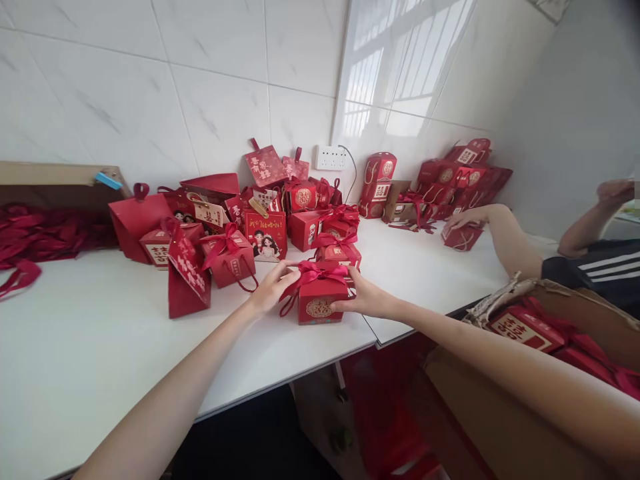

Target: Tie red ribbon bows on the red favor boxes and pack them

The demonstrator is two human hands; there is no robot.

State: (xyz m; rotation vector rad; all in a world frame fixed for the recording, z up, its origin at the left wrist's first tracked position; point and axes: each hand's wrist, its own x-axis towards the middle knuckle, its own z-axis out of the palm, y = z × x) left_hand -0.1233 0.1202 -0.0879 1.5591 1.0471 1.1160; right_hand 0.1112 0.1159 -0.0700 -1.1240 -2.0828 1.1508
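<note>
A red gift box (pixel 311 308) with a round gold emblem stands upright on the white table near its front edge. On its top sits a tied red ribbon bow (pixel 323 271). My left hand (pixel 271 288) is closed at the box's upper left side, fingertips by the bow's left end. The right side of the same box is between the thumb and fingers of my right hand (pixel 365 297), thumb across the front. Right behind it is another red box with a bow (pixel 340 253). A red box with a cord handle (pixel 230 267) stands left of my left hand.
Several red boxes and bags, including one with a cartoon couple (pixel 270 237), crowd the table's back. Loose red ribbons (pixel 45 223) lie at left. A co-worker's hand (pixel 467 219) rests on a small box at right. An open carton (pixel 595 307) stands at lower right.
</note>
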